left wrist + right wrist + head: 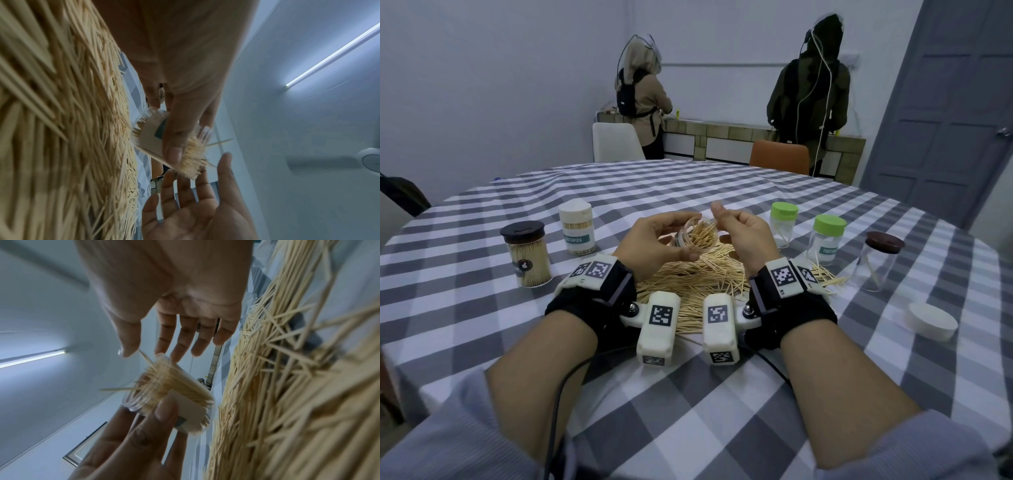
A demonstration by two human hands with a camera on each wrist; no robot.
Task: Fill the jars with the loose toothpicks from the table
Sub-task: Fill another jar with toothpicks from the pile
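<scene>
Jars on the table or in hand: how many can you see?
6: two full at left, one in the left hand, two green-lidded and one brown-lidded at right.

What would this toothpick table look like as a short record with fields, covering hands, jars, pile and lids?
left hand: grips a clear jar, tilted, toothpicks sticking out of its mouth
right hand: by the jar mouth, holds nothing
loose toothpicks: large pile on the checked tablecloth under both hands
full jars, left: brown-lidded jar; white-lidded jar
nearly empty jars, right: two green-lidded jars; dark-lidded jar
loose white lid: on the cloth, right
</scene>
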